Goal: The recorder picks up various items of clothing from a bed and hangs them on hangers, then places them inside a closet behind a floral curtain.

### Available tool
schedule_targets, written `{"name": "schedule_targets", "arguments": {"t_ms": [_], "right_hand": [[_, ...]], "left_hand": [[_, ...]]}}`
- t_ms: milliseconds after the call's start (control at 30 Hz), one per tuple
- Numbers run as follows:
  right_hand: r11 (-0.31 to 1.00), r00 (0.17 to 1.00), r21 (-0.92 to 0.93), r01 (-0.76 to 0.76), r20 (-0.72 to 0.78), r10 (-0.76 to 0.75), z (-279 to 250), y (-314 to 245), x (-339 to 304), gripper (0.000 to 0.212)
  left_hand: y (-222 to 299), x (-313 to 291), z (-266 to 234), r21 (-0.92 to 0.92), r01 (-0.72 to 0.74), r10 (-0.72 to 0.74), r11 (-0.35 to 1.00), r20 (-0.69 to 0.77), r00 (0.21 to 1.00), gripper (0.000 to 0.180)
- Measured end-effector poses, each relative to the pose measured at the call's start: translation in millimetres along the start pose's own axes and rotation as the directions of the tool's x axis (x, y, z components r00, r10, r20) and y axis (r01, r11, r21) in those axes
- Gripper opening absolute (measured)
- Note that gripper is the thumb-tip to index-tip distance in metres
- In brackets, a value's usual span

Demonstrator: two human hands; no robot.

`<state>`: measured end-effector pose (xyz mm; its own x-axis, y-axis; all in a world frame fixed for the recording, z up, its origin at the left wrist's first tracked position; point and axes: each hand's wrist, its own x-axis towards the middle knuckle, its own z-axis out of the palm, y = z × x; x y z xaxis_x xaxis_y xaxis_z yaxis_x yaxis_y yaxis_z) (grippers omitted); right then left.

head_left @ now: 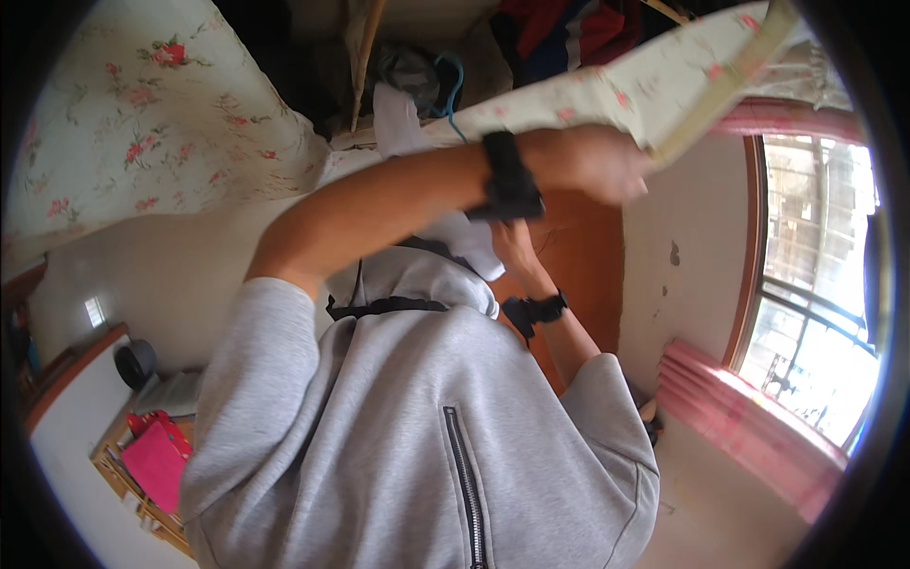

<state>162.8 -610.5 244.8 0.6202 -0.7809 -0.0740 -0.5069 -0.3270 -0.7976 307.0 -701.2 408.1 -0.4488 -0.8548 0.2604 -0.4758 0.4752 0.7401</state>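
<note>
My left arm reaches across my front to the right, a black strap with a dark box on its wrist. Blurred by motion, my left hand point(607, 163) is closed at the pale trimmed edge of a floral curtain point(654, 81), a cream cloth with red flowers. Below that wrist is my right hand point(513, 248), its fingers mostly hidden behind the dark box. A pale lilac-white cloth point(471, 242) lies right beside it; whether the hand grips it does not show. More pale cloth point(398, 120) shows beyond my left forearm, near a blue hanger point(453, 85).
Another floral cloth panel point(142, 123) hangs at the left. Between the panels are a wooden pole point(368, 57) and dark, red and blue clothes point(578, 38). A barred window point(806, 284) with pink curtains point(739, 417) is at the right. Pink cloth point(156, 462) lies lower left.
</note>
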Motion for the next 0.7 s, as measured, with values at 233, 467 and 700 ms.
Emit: {"name": "schedule_targets", "arguments": {"t_ms": [233,467,700], "right_hand": [[0.657,0.933,0.728,-0.195,-0.069,0.353,8,-14,146,0.035],[0.594,0.956,0.804,-0.013,-0.165,0.244,-8,-47,242,0.042],[0.537,0.967,0.843,0.021,-0.154,0.204,-66,-39,292,0.046]], "left_hand": [[94,-2,39,-0.362,-0.039,0.006,0.931,-0.092,0.996,0.057],[90,-52,36,-0.439,0.026,-0.101,0.898,-0.148,0.984,0.052],[17,-125,66,-0.499,0.027,-0.407,0.866,-0.672,0.619,0.021]]}}
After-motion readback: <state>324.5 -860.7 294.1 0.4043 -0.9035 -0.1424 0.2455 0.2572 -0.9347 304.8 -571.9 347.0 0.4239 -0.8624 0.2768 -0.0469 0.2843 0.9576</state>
